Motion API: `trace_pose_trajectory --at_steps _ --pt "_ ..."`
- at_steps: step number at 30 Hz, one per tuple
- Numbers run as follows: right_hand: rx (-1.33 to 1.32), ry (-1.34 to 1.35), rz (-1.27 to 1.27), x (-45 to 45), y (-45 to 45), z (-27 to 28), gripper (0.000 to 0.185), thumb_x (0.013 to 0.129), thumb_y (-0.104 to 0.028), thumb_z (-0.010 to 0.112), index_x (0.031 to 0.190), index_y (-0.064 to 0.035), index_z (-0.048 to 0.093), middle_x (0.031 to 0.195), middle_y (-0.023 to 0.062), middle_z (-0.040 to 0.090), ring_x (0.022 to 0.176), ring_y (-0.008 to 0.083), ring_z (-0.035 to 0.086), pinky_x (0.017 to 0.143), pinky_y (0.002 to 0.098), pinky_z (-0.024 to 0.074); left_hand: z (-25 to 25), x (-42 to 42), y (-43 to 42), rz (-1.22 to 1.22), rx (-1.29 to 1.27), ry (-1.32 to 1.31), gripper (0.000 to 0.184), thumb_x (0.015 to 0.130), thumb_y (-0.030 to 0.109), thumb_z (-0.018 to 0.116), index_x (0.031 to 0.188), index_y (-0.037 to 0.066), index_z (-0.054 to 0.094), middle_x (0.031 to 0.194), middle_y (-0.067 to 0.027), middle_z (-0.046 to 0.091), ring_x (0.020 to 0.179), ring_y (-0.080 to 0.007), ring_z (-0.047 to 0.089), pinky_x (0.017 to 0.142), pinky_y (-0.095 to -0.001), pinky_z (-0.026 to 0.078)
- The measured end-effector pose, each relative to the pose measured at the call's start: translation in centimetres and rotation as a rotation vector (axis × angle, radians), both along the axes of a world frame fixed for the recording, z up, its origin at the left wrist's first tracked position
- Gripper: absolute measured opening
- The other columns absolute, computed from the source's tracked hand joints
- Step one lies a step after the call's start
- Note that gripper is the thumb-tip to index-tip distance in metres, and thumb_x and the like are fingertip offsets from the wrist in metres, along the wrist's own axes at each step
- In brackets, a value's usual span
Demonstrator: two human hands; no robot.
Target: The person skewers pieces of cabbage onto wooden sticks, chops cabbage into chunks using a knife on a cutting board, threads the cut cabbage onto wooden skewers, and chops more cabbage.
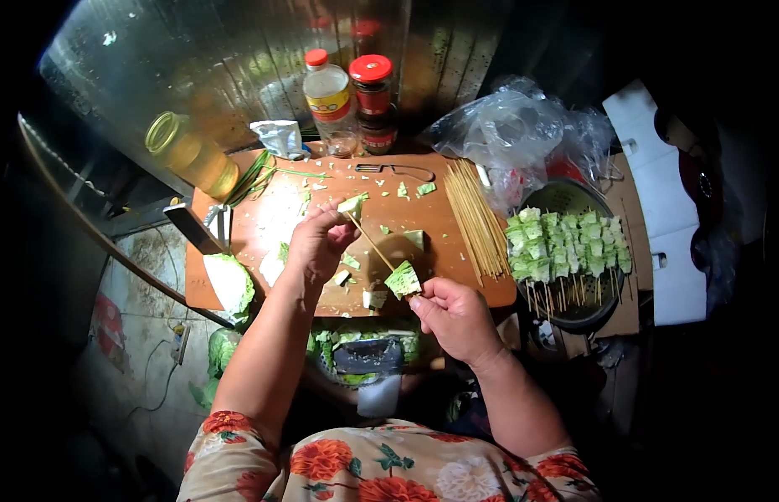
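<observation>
A thin wooden skewer (373, 242) slants between my two hands above the orange-brown board (280, 184). My left hand (320, 240) pinches its upper end, where a small piece of pale green cabbage (352, 206) shows at the fingertips. Near the lower end is a larger cabbage piece (403, 280), and my right hand (456, 316) has thumb and fingers closed at its edge. Cabbage scraps, such as one piece (413, 239), lie on the board around the hands.
Bare skewers (474, 219) lie on the board's right side. Filled cabbage skewers (565, 243) rest over a dark colander (604, 316). Behind stand a bottle (327, 94), a red-lidded jar (372, 84) and an oil jar (201, 161). A knife (192, 228) and cabbage wedge (230, 286) are at left.
</observation>
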State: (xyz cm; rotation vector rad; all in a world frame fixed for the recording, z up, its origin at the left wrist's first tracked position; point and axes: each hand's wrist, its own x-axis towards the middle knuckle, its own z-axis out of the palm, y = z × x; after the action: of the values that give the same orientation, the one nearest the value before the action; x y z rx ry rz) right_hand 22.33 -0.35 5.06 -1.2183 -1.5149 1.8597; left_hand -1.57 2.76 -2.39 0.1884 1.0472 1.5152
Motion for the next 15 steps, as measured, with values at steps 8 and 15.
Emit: trace_pose_trajectory --at_steps 8,15 --pt "-0.065 -0.014 0.047 -2.2 -1.0 1.3 0.009 0.089 -0.008 0.059 0.086 0.0009 0.058 0.067 -0.0025 0.055 0.057 0.0034 0.048 0.052 0.0205 0.0403 1.8 -2.8 -2.3 0.099 0.046 0.024 0.037 0.08 -0.003 0.059 0.116 -0.001 0.05 0.09 -0.0101 0.063 0.071 -0.0176 0.064 0.065 -0.0293 0.057" --pt "-0.033 -0.029 0.057 -2.9 -1.3 1.6 0.01 0.089 -0.008 0.059 0.089 0.0018 0.058 0.069 -0.0019 0.058 0.058 0.0035 0.051 0.054 0.0204 0.0424 2.2 -3.6 -2.5 0.157 0.031 0.067 0.042 0.081 -0.002 0.055 0.121 -0.002 0.045 0.093 -0.0139 0.062 0.072 -0.0205 0.064 0.069 -0.0293 0.057"
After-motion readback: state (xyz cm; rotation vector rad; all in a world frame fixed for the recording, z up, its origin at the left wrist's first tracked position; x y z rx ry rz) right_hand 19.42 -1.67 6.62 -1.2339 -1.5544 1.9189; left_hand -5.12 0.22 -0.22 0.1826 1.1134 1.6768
